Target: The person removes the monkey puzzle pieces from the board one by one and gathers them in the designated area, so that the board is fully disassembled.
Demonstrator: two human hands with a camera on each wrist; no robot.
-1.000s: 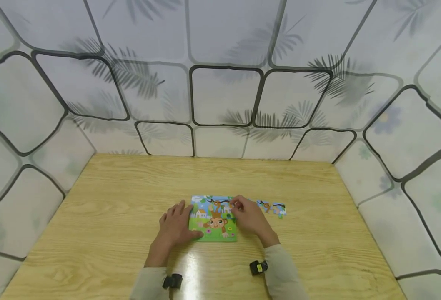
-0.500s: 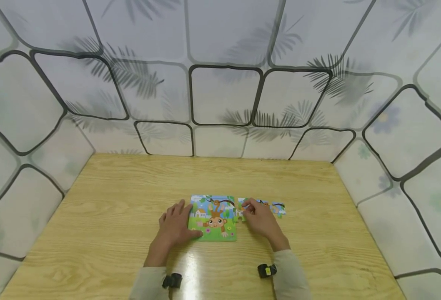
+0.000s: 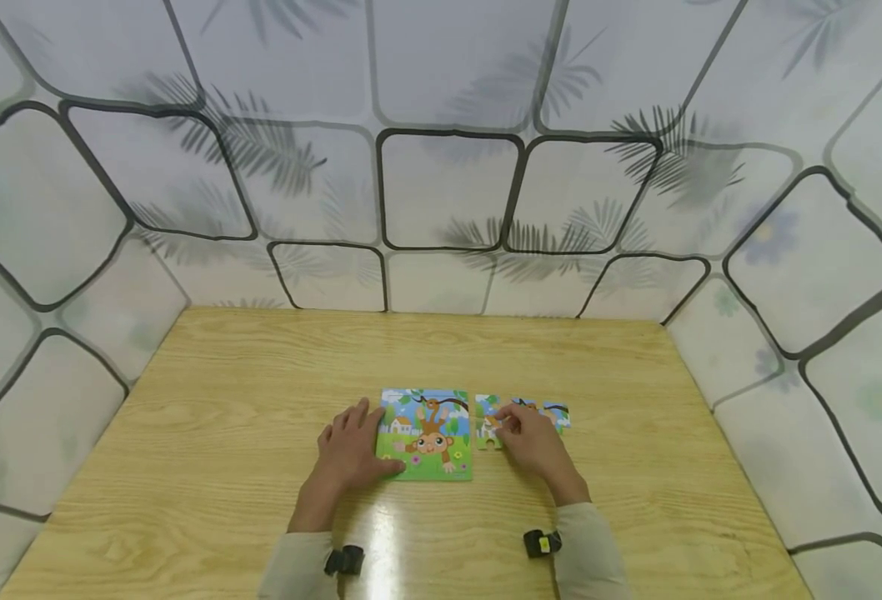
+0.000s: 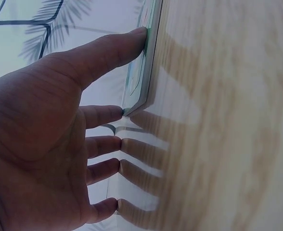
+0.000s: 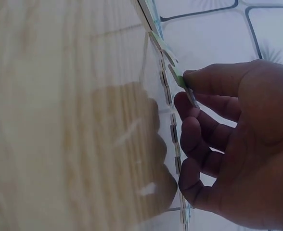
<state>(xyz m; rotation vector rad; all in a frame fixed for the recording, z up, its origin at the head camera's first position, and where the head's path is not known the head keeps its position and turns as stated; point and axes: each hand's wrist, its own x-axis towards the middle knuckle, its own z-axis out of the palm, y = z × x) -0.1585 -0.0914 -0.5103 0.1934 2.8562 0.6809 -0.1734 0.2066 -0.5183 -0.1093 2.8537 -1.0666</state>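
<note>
Now my right hand (image 3: 534, 446) has drawn a puzzle piece (image 3: 488, 432) out of the monkey puzzle board (image 3: 426, 435) and slid it to the right; a second ago that hand was over the board's right edge, and half a second ago the piece was only just clearing it. The piece now lies flat on the wooden table (image 3: 261, 392) just beside the board's right edge, with a narrow strip of bare wood between them. My thumb and forefinger pinch it at its right side, and in the right wrist view the fingertips (image 5: 194, 79) close on its thin green edge (image 5: 179, 78). I judge the pulling-apart to be under way, with the bulk of the picture intact. My left hand (image 3: 351, 454) has not moved: it lies flat with fingers straight, thumb tip (image 4: 139, 36) pressing the board's near left edge and steadying it. The piece's long axis runs away from me toward the back wall, and its tab points back toward me. Two more loose pieces (image 3: 557, 415) sit in a row to its right.
</note>
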